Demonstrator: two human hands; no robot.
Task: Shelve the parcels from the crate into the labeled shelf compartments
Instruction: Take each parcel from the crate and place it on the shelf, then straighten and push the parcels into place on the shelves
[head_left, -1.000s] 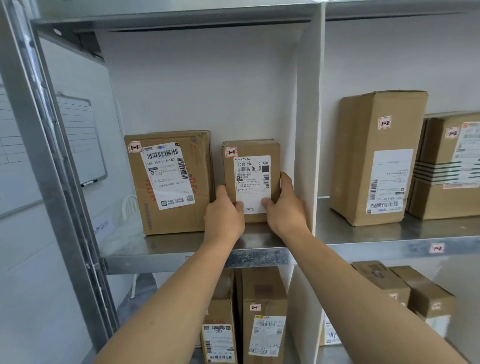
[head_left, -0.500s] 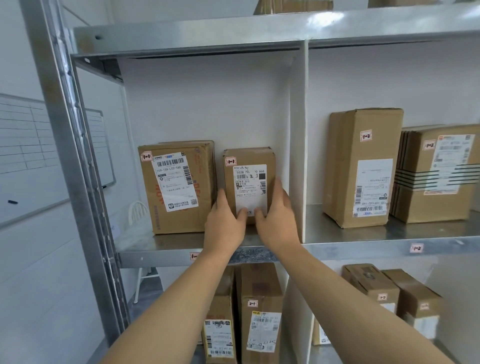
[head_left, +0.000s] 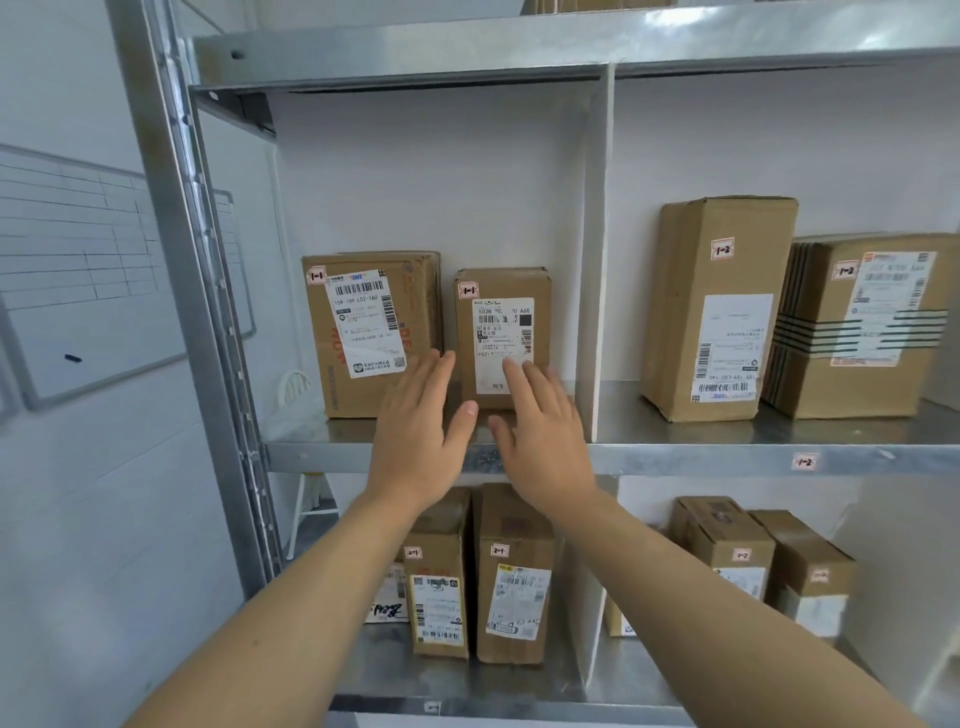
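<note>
— Which way does the small parcel (head_left: 504, 283) lie from the hands?
— Straight ahead and slightly above them. It stands upright in the upper left compartment (head_left: 431, 182), long axis vertical, with its 1-1 sticker (head_left: 469, 290) facing out. The larger parcel (head_left: 371, 332) stands just beside it on the left, and the white divider (head_left: 597, 249) is near on the right.
— And the hands?
— Both are empty, fingers straight and spread. The left hand (head_left: 415, 441) is in front of the gap between the two parcels. The right hand (head_left: 545, 441) overlaps the lower part of the shipping label (head_left: 501, 322). I cannot tell whether its fingertips touch the cardboard. The right looks nearer.
— The surface?
— A bare metal shelf (head_left: 727, 457), smooth, so the box would probably slide easily.
— The room?
— White wall behind, a whiteboard (head_left: 104, 270) to the left. The crate is out of view, so I judge the next reach goes away from the shelf.
</note>
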